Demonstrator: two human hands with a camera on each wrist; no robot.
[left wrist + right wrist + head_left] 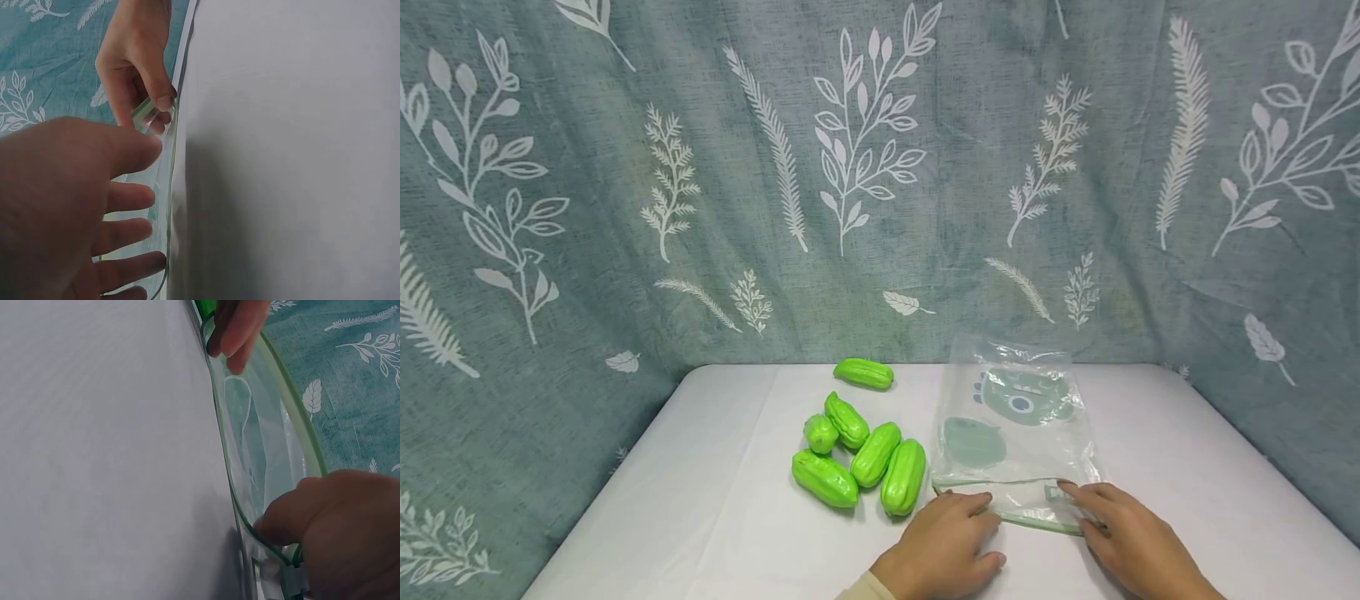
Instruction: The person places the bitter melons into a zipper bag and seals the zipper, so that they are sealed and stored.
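Note:
A clear zip bag with blue-grey printed shapes and a green zip edge lies flat on the white table, its mouth toward me. At the right part of that mouth my right hand pinches the edge, the slider close by in the right wrist view. My left hand is at the left corner of the mouth, its fingers spread and fairly straight in the left wrist view, fingertips at the edge. Between the hands the mouth gapes in the right wrist view. Several bright green ridged fruits lie left of the bag.
One more green ridged fruit lies apart near the table's back edge. The white table ends at a grey-green curtain with white leaf prints, which stands behind it and along both sides.

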